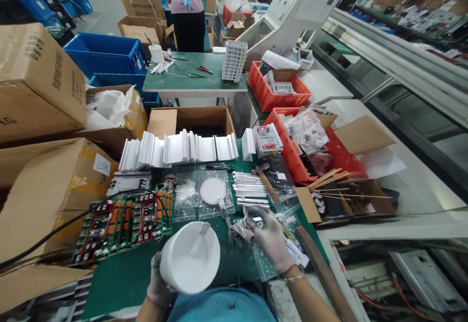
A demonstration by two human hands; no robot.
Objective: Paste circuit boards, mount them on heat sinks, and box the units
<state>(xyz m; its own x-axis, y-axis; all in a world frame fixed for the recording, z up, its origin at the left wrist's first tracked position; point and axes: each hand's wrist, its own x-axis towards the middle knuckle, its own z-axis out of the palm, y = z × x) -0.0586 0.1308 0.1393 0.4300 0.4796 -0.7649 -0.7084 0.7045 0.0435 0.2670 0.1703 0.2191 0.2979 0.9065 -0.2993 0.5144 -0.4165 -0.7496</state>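
Observation:
My left hand [159, 280], in a greyish glove, is wrapped around the side of a white plastic tub [168, 263] and holds it tilted over the front of the bench. Inside the tub are white stuff and a pale spatula [199, 240]. My right hand [270, 236], also gloved, has its thumb and fingers at a crumpled greyish rag [243, 230] and seems to pinch it; the fingertips are slightly blurred. Just left of the rag lies a dark-handled tool [228, 220]. Beyond it, a round white lid [212, 191] rests on a clear plastic bag.
Stacked green circuit boards [124, 222] stand at left. White profile pieces [179, 147] line the back edge. Silver bars [250, 190] and a hammer [268, 183] lie right of centre. Red crates [288, 153] and cardboard boxes [82, 180] flank the bench. A person [186, 10] stands beyond.

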